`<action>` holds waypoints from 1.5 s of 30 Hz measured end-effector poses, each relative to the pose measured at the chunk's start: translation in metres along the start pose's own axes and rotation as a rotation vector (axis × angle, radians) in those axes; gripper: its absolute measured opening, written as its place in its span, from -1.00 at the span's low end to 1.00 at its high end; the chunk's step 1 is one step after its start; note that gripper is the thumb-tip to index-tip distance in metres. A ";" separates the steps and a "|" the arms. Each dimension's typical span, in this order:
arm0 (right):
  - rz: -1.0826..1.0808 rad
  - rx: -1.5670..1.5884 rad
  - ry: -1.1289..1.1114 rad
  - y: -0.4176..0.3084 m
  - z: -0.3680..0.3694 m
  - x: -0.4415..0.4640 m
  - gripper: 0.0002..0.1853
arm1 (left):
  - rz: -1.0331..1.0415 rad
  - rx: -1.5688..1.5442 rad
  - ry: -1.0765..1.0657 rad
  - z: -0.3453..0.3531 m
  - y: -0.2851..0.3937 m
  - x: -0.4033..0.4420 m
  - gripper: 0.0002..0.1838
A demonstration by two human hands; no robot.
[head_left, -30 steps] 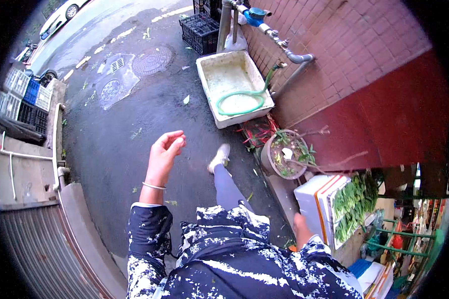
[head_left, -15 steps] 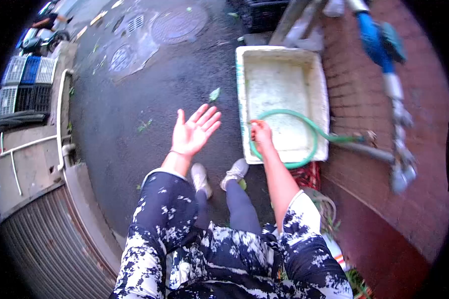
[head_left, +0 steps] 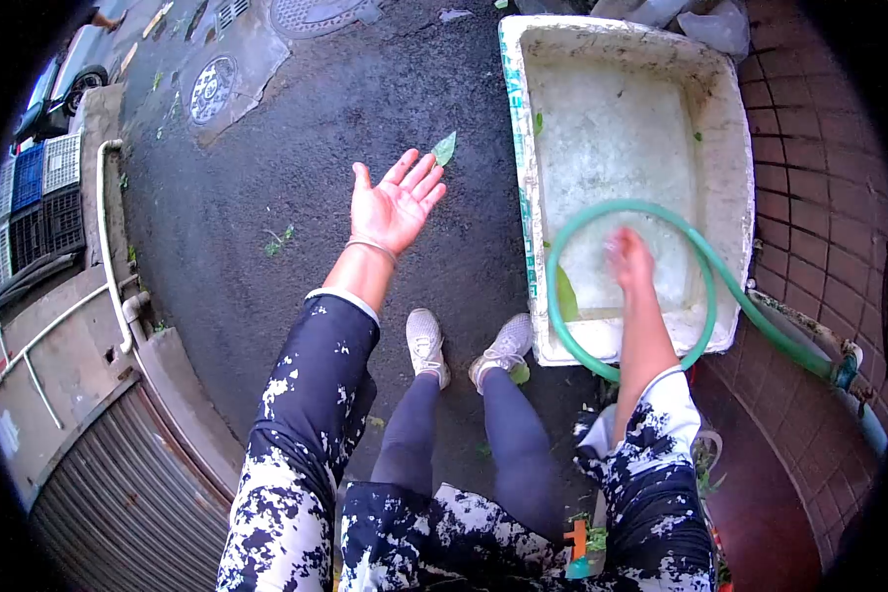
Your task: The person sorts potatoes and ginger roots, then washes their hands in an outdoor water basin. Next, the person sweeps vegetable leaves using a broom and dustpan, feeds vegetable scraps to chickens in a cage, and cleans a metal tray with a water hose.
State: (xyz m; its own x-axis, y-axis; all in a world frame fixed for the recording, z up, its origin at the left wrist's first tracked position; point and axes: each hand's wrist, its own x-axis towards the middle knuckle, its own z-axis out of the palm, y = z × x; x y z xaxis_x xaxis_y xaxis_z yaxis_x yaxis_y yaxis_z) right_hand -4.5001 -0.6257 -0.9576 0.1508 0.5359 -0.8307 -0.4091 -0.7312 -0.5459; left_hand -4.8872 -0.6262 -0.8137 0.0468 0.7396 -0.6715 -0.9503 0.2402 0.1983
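My left hand [head_left: 397, 209] is held palm up over the wet pavement, fingers spread, with nothing in it. My right hand [head_left: 629, 259] is above the white foam box [head_left: 518, 118], inside the loop of a green hose [head_left: 649, 206] as I see it. Motion smears its fingers, so their pose is unclear; no hose shows in them. The hose curls over the near end of the box and runs right to a tap [head_left: 845, 365] by the wall. What looks like shallow water covers the box floor, and a few green leaves [head_left: 567, 294] lie in it.
My shoes [head_left: 426, 340] stand left of the box's near end. A tiled wall [head_left: 794, 187] rises on the right. To the left are stacked crates [head_left: 61, 163], a white pipe [head_left: 106, 227] and a corrugated shutter [head_left: 118, 493]. A manhole cover [head_left: 212, 91] lies ahead.
My right hand has left the hose end it held and is now inside the loop. The view has shifted and the box appears closer. My left hand stays palm up.
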 end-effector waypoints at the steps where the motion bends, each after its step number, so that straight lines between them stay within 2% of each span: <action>1: 0.106 0.175 -0.157 -0.009 0.047 -0.020 -0.86 | 0.004 0.032 0.009 0.001 0.002 0.002 -0.20; 2: 0.068 0.218 -0.488 -0.010 0.090 -0.037 -0.83 | 0.011 0.063 0.011 0.004 0.003 0.005 -0.20; 3: 0.145 0.087 -0.760 -0.023 0.131 -0.066 -0.79 | 0.018 0.068 0.026 0.010 0.003 0.006 -0.20; 4: 0.144 0.025 -0.778 -0.036 0.181 -0.118 -0.71 | 0.013 0.067 0.018 0.013 0.003 0.008 -0.20; 5: 0.026 -0.022 -0.895 -0.026 0.213 -0.143 -0.64 | 0.024 -0.002 0.029 0.013 0.003 0.012 -0.21; 6: -0.136 -0.141 -0.908 -0.013 0.241 -0.169 -0.61 | 0.038 -0.069 0.041 0.017 0.005 0.015 -0.21; 7: -0.288 -0.366 -0.873 -0.005 0.267 -0.178 -0.57 | 0.087 0.116 0.146 0.036 -0.001 0.007 -0.29; 8: -0.433 -0.591 -0.824 0.003 0.283 -0.180 -0.53 | 0.178 0.258 0.155 0.044 -0.009 0.003 -0.40; 10: -0.667 -0.714 -0.536 0.006 0.310 -0.139 -0.48 | 0.172 0.201 -0.051 0.053 -0.022 0.004 -0.48; 11: -0.764 -0.786 -0.400 -0.001 0.312 -0.129 -0.50 | 0.168 0.325 -0.143 0.056 -0.029 0.001 -0.46; 12: -0.766 -0.781 -0.391 0.006 0.316 -0.129 -0.50 | 0.161 0.330 -0.148 0.058 -0.020 0.001 -0.46; 13: -0.875 -0.646 -0.523 0.018 0.320 -0.135 -0.50 | 0.173 0.352 -0.041 0.058 -0.005 -0.001 -0.44; 15: -1.039 -0.711 -0.557 0.021 0.318 -0.187 -0.49 | 0.263 0.470 0.195 0.068 0.015 -0.009 -0.39; 16: -1.026 -0.774 -0.573 0.014 0.316 -0.201 -0.49 | 0.217 0.294 0.101 0.059 0.017 -0.009 -0.44; 17: -0.953 -0.855 -0.558 0.006 0.314 -0.191 -0.49 | 0.223 0.251 0.032 0.062 0.002 -0.011 -0.47; 18: -0.948 -0.960 -0.496 0.012 0.310 -0.153 -0.49 | 0.231 0.205 -0.039 0.069 -0.017 -0.016 -0.50; 19: -0.861 -1.034 -0.336 -0.010 0.305 -0.144 -0.48 | 0.048 0.203 -0.148 0.083 -0.030 -0.025 -0.54; 20: -0.686 -0.860 -0.281 -0.027 0.296 -0.138 -0.49 | -0.048 0.110 -0.228 0.086 -0.044 -0.024 -0.55; 22: -0.851 -0.860 -0.318 -0.029 0.285 -0.153 -0.50 | -0.031 0.098 -0.098 0.089 -0.047 -0.022 -0.56; 23: -1.085 -0.922 -0.396 -0.009 0.279 -0.157 -0.52 | -0.186 -0.202 -0.682 0.038 -0.039 0.019 -0.50; 24: -1.184 -0.777 -0.273 -0.002 0.284 -0.193 -0.54 | 0.087 0.200 0.001 0.073 -0.030 -0.002 -0.57; 26: -1.015 -0.686 -0.466 0.009 0.270 -0.176 -0.54 | 0.083 0.220 0.043 0.058 -0.038 0.001 -0.51; 28: -0.976 -1.051 -0.325 -0.019 0.269 -0.153 -0.52 | -0.013 0.194 -0.087 0.079 -0.062 -0.024 -0.52; 30: -0.697 -0.917 -0.269 -0.017 0.277 -0.140 -0.50 | -0.039 0.201 -0.167 0.075 -0.065 -0.027 -0.50; 32: -0.910 -1.062 -0.381 0.015 0.291 -0.156 -0.48 | 0.022 0.240 -0.037 0.055 -0.036 -0.018 -0.50; 33: -1.067 -0.985 -0.264 0.026 0.291 -0.186 -0.53 | 0.069 0.332 0.219 0.047 -0.017 -0.011 -0.50; 34: -1.213 -0.905 -0.143 0.032 0.288 -0.217 -0.57 | 0.080 0.401 0.273 0.032 -0.002 -0.004 -0.47; 35: -1.211 -0.908 -0.136 0.024 0.280 -0.221 -0.57 | 0.031 0.336 0.278 0.027 0.013 -0.003 -0.46; 36: -0.774 -0.580 -0.500 0.016 0.263 -0.223 -0.63 | -0.021 0.272 0.287 0.022 0.021 -0.003 -0.44; 37: -0.317 -0.230 -0.813 0.006 0.246 -0.225 -0.66 | -0.050 0.256 0.195 0.023 0.023 -0.004 -0.43; 38: -0.329 -0.292 -0.531 -0.011 0.231 -0.222 -0.81 | -0.073 0.238 0.102 0.027 0.025 -0.005 -0.41; 39: -0.565 -0.360 -0.359 -0.009 0.208 -0.192 -0.84 | -0.061 0.196 0.063 0.037 0.021 -0.008 -0.38; 41: -0.425 -0.290 0.162 -0.007 0.137 -0.129 -0.84 | -0.089 0.135 -0.002 0.030 0.017 -0.001 -0.36; 42: -0.568 -0.434 0.281 0.014 0.079 -0.074 -0.81 | -0.106 0.120 -0.008 0.024 0.012 0.003 -0.35; 43: -0.520 -0.569 0.559 0.013 0.041 -0.048 -0.78 | -0.129 0.109 -0.009 0.018 0.007 0.007 -0.33; 44: -0.575 -0.650 0.639 0.026 -0.011 -0.017 -0.76 | -0.133 0.101 -0.014 0.015 0.002 0.009 -0.32; 45: -0.416 -0.737 0.774 0.015 -0.035 -0.015 -0.75 | -0.129 0.091 -0.010 0.008 -0.002 0.012 -0.32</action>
State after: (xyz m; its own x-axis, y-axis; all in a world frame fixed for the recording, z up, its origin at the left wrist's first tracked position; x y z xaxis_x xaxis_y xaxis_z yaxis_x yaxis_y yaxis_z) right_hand -4.4773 -0.6593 -0.9566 0.7683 0.5775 -0.2761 0.3902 -0.7645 -0.5131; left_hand -4.8825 -0.6129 -0.8163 0.1699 0.7049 -0.6887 -0.9045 0.3889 0.1749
